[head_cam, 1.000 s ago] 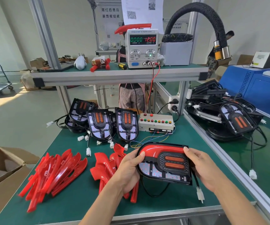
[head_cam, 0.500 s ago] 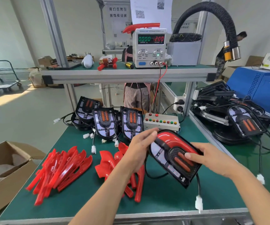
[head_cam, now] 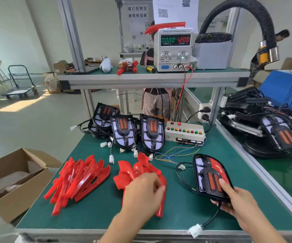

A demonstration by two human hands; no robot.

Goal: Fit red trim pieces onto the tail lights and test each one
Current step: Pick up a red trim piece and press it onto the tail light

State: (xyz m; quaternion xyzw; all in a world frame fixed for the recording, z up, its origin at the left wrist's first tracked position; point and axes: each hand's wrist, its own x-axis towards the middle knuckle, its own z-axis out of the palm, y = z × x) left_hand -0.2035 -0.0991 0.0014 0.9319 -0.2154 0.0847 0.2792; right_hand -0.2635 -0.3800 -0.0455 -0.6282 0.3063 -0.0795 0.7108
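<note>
Since half a second ago my left hand has let go of the tail light and dropped onto the nearer pile of red trim pieces, where its fingers curl over one curved piece; motion blur keeps me from telling whether they actually grip it. My right hand now carries the light alone, thumb pressed on its black grille beside the two orange bars, fingers wrapped under the near edge. The light has been lowered to the green bench mat, far end resting there, a red trim already fitted along its top right side. Its black cable loops left of my right fingers and ends in a white connector just below them.

Beyond my left fingertips stand three untrimmed tail lights, and further left lies a second red trim heap. The button test box sits beyond the held light, the power supply above reading 12.00.
</note>
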